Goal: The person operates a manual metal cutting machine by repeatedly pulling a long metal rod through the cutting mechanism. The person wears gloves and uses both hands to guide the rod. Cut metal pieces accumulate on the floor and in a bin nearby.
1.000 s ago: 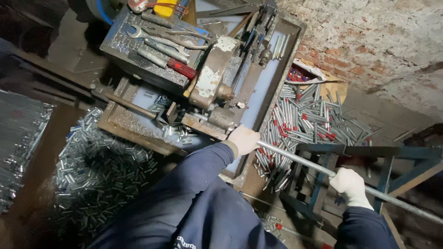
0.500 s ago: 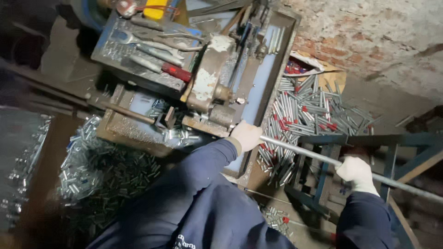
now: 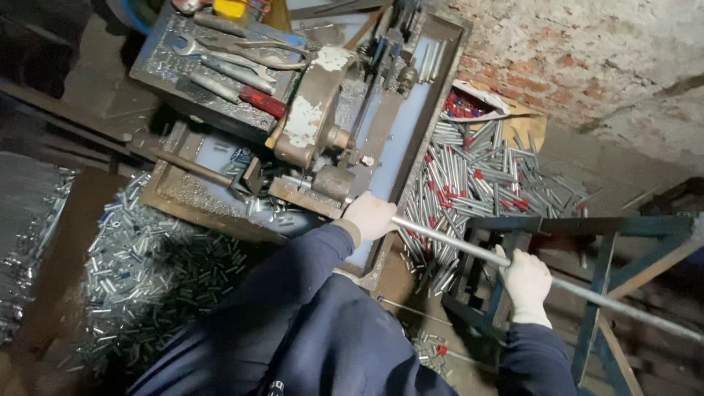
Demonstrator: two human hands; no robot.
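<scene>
Head view, looking down: my left hand (image 3: 371, 216), in a white glove, is closed around a long metal rod (image 3: 455, 243) right at the rusty machine (image 3: 319, 125). My right hand (image 3: 526, 282), also gloved, grips the same rod farther out, over a blue steel frame (image 3: 587, 227). The rod runs on toward the lower right. Wrenches (image 3: 220, 59) lie in the tray at the top. Short cut tubes (image 3: 484, 172) are heaped beside the brick wall (image 3: 587, 59); smaller cut pieces (image 3: 147, 271) are piled at the left.
</scene>
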